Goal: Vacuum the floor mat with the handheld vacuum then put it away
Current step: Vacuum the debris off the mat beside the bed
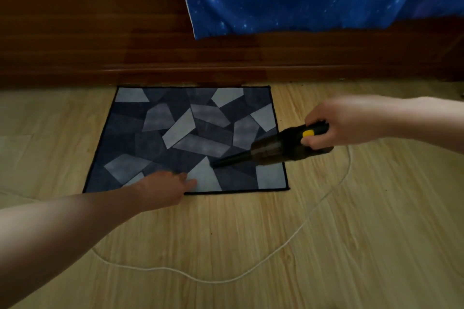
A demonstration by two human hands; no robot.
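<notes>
Vacuuming step in hand: right hand (339, 120) gripped vacuum (276, 148) over mat's (155, 143) right edge, nozzle on mat, left hand (163, 189) pressed flat-fingered on its near edge; next probably needs steady strokes across mat.

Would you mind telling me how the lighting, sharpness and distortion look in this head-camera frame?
Head view: dim overall, the wooden panel sinks into shadow; the handheld vacuum is motion-blurred, its nozzle smeared; the floor mat pattern is legible; wide-angle stretch swells the left forearm near the corner.
</notes>
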